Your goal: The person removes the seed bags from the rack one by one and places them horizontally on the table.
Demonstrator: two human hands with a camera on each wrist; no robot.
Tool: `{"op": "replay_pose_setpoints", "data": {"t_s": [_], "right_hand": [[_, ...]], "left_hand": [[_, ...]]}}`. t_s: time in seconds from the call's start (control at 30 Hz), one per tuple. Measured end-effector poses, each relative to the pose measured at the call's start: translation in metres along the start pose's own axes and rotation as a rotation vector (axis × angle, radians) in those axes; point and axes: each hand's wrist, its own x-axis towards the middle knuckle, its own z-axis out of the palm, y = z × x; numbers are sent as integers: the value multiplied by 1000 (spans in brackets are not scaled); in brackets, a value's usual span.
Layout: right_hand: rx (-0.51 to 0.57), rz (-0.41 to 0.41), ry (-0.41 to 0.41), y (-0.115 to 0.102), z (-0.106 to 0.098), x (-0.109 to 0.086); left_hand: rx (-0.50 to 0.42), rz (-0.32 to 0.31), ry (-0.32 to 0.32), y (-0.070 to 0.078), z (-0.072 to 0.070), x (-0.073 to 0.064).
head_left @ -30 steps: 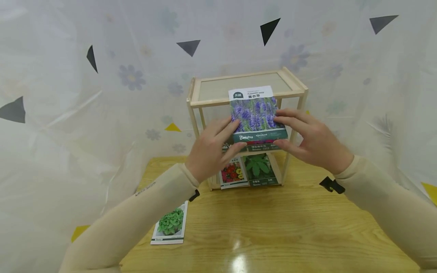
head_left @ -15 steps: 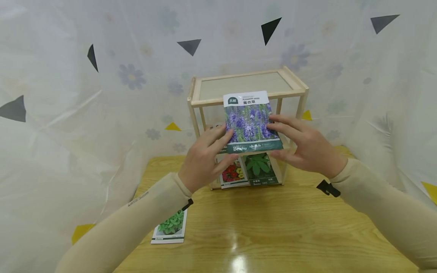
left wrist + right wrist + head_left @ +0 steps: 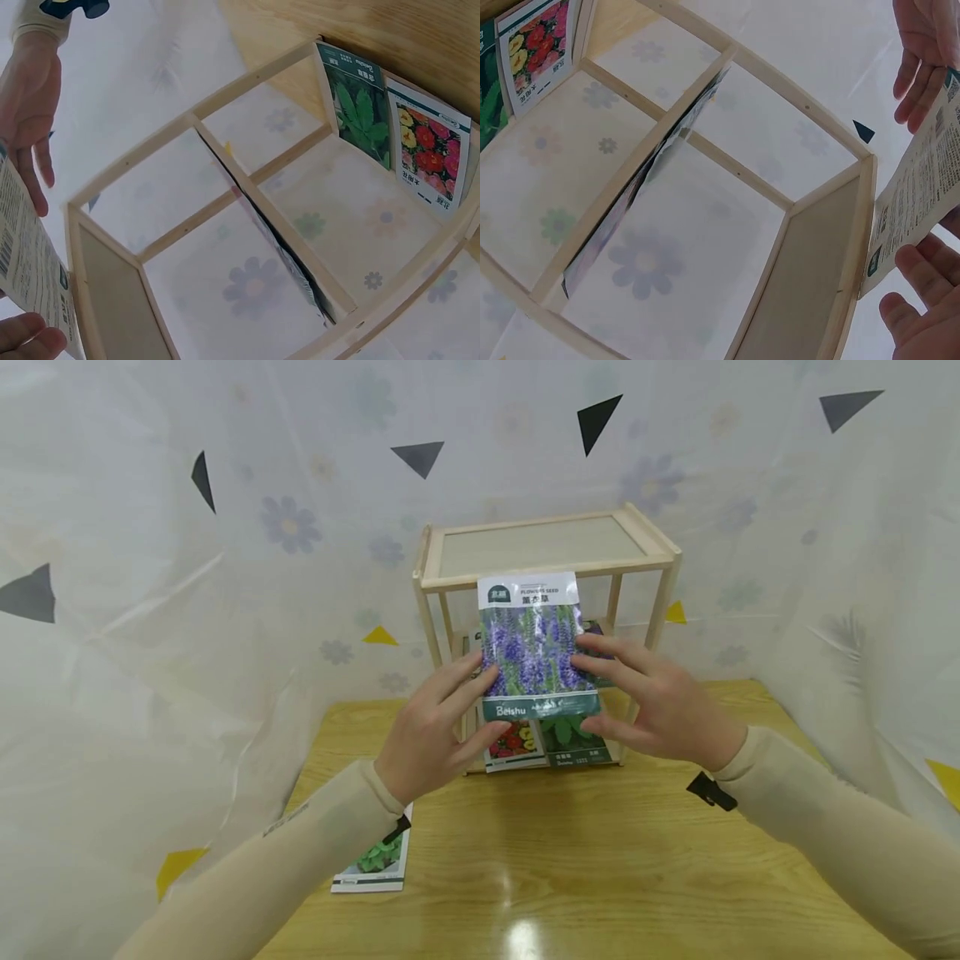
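A flower seed packet (image 3: 534, 647) with a purple lavender picture is upright in front of the wooden rack (image 3: 547, 545). My left hand (image 3: 435, 727) grips its left edge, thumb near the lower corner. My right hand (image 3: 656, 703) holds the opposite edge in the same way. The printed back of the packet (image 3: 34, 262) shows in the left wrist view. On the rack's bottom shelf lean a packet with red and yellow flowers (image 3: 431, 150) and a green-leaf packet (image 3: 360, 112). Packets on the middle shelf are mostly hidden behind the lavender one.
Another packet with a leafy green plant (image 3: 378, 857) lies on the wooden table (image 3: 540, 843) at the left, partly covered by my left forearm. Behind the rack hangs a pale flowered sheet (image 3: 288, 610) with dark and yellow triangles.
Both hands have brought the lavender packet down and slightly left, from overlapping the rack's top to just below its front rail. The packet on the table has stayed put.
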Motion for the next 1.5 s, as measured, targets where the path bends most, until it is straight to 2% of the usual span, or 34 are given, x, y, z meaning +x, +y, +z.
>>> {"op": "replay_pose_setpoints", "data": {"t_s": [0.3, 0.43, 0.53, 0.7, 0.97, 1.17, 1.3, 1.5], "right_hand": [[1, -36, 27, -13, 17, -5], [1, -53, 49, -18, 28, -9], [24, -56, 59, -23, 39, -13], [60, -67, 49, -30, 59, -20], [17, -92, -58, -42, 90, -41], [73, -83, -124, -51, 111, -54], [96, -95, -142, -55, 125, -61], [123, -138, -146, -63, 144, -69]], "left_hand": [[-76, -7, 31, 2, -5, -19], [-134, -70, 35, 5, -5, -32], [-193, -172, 27, 10, -2, -44], [-309, -402, 2, 16, 3, -64], [-498, -765, -10, 15, 4, -83], [-609, -1021, -62, 7, 5, -100], [-652, -1115, -70, 2, 6, -111], [-606, -1142, -87, -4, 11, -133]]}}
